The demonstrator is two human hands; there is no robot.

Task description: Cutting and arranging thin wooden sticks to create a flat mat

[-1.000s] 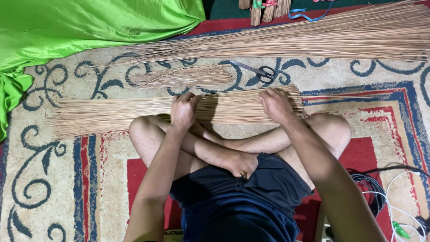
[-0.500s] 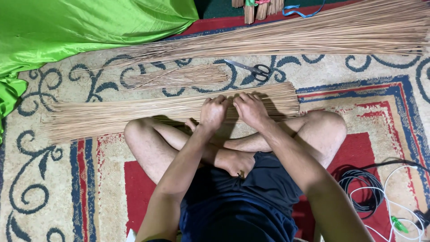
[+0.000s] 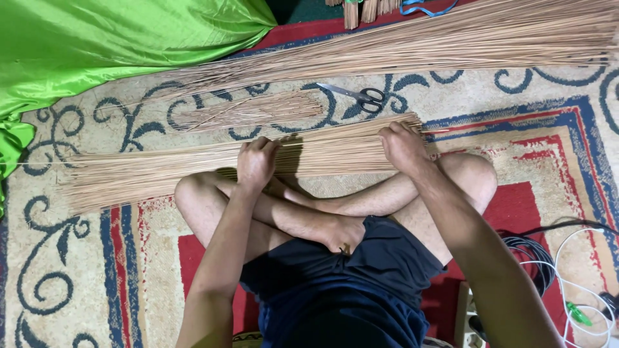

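Both hands grasp one stick bundle (image 3: 193, 171) lying across the rug (image 3: 77, 258) before the crossed legs: left hand (image 3: 256, 162) clenched mid-bundle, right hand (image 3: 403, 145) clenched at its near end. Scissors (image 3: 358, 95) just beyond the right hand. Smaller bundle (image 3: 258, 111) beyond the left. Green cloth (image 3: 97, 45) far left.

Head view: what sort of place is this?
Probably a home floor used for handcraft: a patterned carpet, long bundles of thin sticks laid across it, scissors, and green cloth nearby.
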